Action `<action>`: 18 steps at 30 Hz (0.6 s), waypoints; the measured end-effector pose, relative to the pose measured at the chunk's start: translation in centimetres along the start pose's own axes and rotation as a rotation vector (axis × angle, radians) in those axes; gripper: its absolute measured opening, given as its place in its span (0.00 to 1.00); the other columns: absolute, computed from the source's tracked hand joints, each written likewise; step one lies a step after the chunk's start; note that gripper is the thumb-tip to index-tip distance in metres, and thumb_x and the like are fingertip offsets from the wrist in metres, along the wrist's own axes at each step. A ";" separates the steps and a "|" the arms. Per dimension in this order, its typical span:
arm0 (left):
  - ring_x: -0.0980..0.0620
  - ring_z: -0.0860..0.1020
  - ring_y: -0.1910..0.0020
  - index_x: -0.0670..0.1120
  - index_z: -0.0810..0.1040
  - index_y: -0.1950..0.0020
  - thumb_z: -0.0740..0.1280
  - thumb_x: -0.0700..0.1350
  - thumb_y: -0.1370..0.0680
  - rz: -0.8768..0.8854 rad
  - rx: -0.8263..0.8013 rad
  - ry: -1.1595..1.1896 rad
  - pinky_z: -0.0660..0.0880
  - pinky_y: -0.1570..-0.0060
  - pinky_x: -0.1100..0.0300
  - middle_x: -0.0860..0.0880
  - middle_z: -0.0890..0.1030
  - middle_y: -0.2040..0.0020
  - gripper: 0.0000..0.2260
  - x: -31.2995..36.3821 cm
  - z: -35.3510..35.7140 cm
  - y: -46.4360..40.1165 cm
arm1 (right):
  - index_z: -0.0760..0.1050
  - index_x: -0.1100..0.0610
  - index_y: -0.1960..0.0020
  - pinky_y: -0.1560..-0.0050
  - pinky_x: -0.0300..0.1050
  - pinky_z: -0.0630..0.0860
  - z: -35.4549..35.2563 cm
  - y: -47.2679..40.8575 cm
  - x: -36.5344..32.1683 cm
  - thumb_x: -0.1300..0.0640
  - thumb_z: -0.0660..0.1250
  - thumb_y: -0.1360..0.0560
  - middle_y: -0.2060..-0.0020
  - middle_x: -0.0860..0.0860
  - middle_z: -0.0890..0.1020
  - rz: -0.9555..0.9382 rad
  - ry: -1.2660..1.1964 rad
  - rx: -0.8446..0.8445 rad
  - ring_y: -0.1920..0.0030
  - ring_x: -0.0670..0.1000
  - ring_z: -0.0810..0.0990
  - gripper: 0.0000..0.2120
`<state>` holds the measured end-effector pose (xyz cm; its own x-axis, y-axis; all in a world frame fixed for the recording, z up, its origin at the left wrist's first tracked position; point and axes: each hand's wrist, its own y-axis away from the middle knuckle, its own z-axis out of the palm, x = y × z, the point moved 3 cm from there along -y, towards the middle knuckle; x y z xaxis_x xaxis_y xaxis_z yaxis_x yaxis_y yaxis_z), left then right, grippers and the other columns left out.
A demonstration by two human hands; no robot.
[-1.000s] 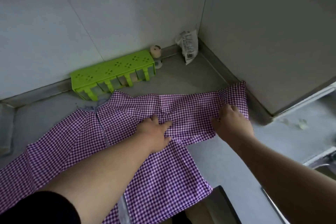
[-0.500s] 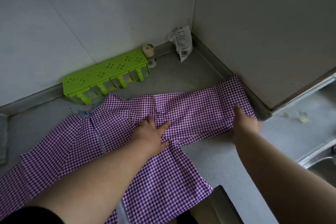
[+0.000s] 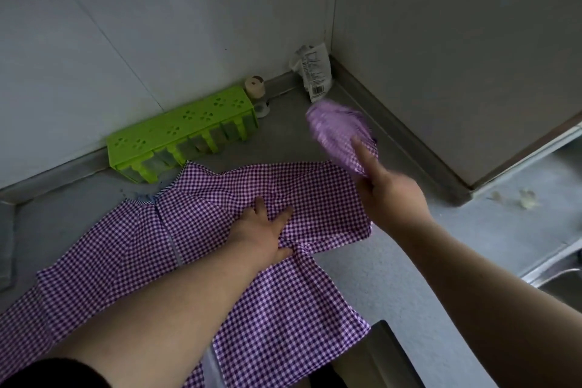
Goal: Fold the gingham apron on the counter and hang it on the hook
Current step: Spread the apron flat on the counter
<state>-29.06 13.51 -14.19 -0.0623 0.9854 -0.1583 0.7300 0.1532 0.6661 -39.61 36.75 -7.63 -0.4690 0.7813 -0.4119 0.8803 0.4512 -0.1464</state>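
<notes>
A purple-and-white gingham apron [image 3: 201,249] lies spread over the grey counter [image 3: 409,264], its lower part hanging past the front edge. My left hand [image 3: 264,230] rests flat on the middle of the cloth, fingers spread. My right hand [image 3: 384,189] grips the apron's right end and holds it lifted off the counter. That raised end [image 3: 338,132] is blurred with motion and curls leftward above the cloth. No hook is in view.
A lime-green plastic rack [image 3: 182,132] stands against the back wall. A small round container [image 3: 255,88] and a white packet [image 3: 315,72] sit in the corner. A wall panel rises on the right. A sink rim [image 3: 554,274] shows at the right edge.
My right hand has taken the apron's right end and lifted it off the counter, swinging it up and to the left. My left hand has stayed pressed on the cloth.
</notes>
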 end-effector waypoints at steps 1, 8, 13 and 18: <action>0.32 0.54 0.18 0.63 0.36 0.16 0.61 0.75 0.24 -0.005 0.006 0.009 0.64 0.23 0.38 0.36 0.42 0.15 0.46 -0.1 0.0 -0.1 | 0.44 0.29 0.21 0.62 0.55 0.83 -0.2 -0.4 0.7 0.53 0.59 0.17 0.59 0.52 0.83 0.115 -0.073 0.028 0.64 0.55 0.83 0.35; 0.34 0.54 0.18 0.55 0.33 0.16 0.63 0.79 0.29 -0.039 0.020 0.009 0.67 0.24 0.39 0.37 0.41 0.15 0.57 -0.5 -0.4 -0.5 | 0.79 0.62 0.41 0.62 0.43 0.74 -0.8 1.2 7.8 0.61 0.57 0.20 0.53 0.59 0.82 1.245 -1.019 0.345 0.63 0.52 0.79 0.14; 0.35 0.52 0.17 0.52 0.33 0.16 0.65 0.80 0.33 -0.065 0.009 0.024 0.66 0.24 0.39 0.38 0.39 0.15 0.62 -0.9 -0.7 -0.9 | 0.81 0.51 0.45 0.60 0.37 0.77 0.8 4.4 7.3 0.42 0.61 0.21 0.57 0.45 0.85 1.633 -1.422 0.408 0.66 0.44 0.81 0.16; 0.37 0.51 0.17 0.52 0.32 0.16 0.65 0.80 0.33 -0.035 0.033 0.069 0.63 0.23 0.39 0.42 0.37 0.15 0.62 -1.5 -0.4 -0.7 | 0.74 0.59 0.39 0.39 0.57 0.75 1.7 5.6 4.9 0.47 0.64 0.26 0.41 0.60 0.78 1.238 -0.639 0.410 0.43 0.60 0.79 0.21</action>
<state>-29.74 11.91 -14.11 -0.1343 0.9824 -0.1294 0.7487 0.1862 0.6362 -36.81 42.37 -11.97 0.6068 0.2003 -0.7692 0.6992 -0.5947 0.3967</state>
